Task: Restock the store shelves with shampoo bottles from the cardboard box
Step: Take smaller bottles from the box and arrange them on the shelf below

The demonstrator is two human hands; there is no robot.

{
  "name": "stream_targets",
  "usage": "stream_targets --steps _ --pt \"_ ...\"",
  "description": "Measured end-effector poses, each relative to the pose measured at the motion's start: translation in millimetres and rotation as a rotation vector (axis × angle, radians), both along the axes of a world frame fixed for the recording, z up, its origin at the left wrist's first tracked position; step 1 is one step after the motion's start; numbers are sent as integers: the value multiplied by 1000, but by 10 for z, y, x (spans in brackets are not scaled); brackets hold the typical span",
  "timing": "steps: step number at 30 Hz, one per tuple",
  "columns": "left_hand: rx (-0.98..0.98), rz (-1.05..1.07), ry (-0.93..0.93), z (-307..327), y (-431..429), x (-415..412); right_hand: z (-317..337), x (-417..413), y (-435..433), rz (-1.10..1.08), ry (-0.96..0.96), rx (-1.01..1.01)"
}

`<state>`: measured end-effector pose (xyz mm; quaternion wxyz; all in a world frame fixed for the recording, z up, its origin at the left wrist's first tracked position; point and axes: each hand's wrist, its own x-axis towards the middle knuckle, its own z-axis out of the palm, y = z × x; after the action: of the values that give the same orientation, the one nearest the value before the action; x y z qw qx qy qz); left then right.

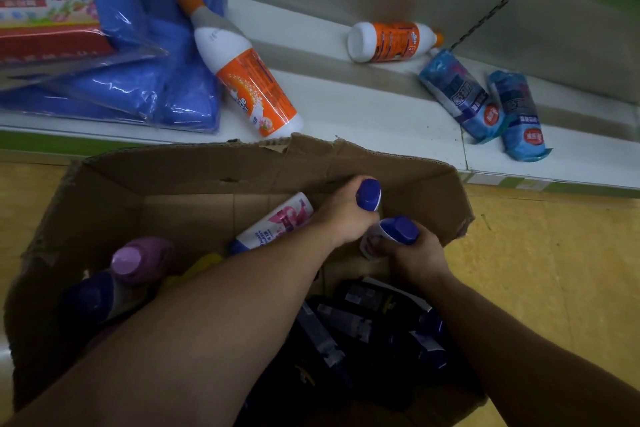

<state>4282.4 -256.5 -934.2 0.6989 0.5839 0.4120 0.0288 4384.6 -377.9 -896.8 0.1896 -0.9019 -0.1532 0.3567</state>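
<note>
An open cardboard box (180,170) stands on the floor in front of a low white shelf (363,114). Both my hands are inside it near the far wall. My left hand (341,215) grips a bottle with a blue cap (369,194); its body is hidden by my fingers. My right hand (412,256) grips a white bottle with a blue cap (398,229). A white and pink shampoo bottle (277,222) lies in the box beside my left hand. A purple-capped bottle (138,258), a dark blue-capped bottle (93,298) and several dark bottles (363,326) fill the near part.
On the shelf lie two white and orange bottles (249,73) (391,42), two blue wrapped packs (464,94) (519,114) and a pile of blue plastic-wrapped packs (138,80) at the left. The floor (554,270) is yellow.
</note>
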Motion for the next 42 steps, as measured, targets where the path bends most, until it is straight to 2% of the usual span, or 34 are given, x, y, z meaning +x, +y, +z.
stream_targets --steps 5,10,13,20,25,31,37,42 --pt "-15 2 -23 55 -18 22 55 6 102 77 -108 -50" --pt "121 -15 -53 221 98 -111 154 -10 182 117 -121 10" --pt "113 60 -35 352 86 -339 305 -191 172 142 -142 48" --pt "80 85 36 1027 90 -1055 911 -768 11 34 19 133" --pt "64 86 97 1953 7 -1537 1697 -1088 -98 -7 114 85" --pt "69 190 94 3073 -130 -1811 3015 -1299 -54 147 106 85" --pt "53 256 60 4527 -201 -1870 4483 -1316 -23 270 75 144" --pt "114 243 43 5929 -253 -1838 5778 -1222 -101 309 48 239"
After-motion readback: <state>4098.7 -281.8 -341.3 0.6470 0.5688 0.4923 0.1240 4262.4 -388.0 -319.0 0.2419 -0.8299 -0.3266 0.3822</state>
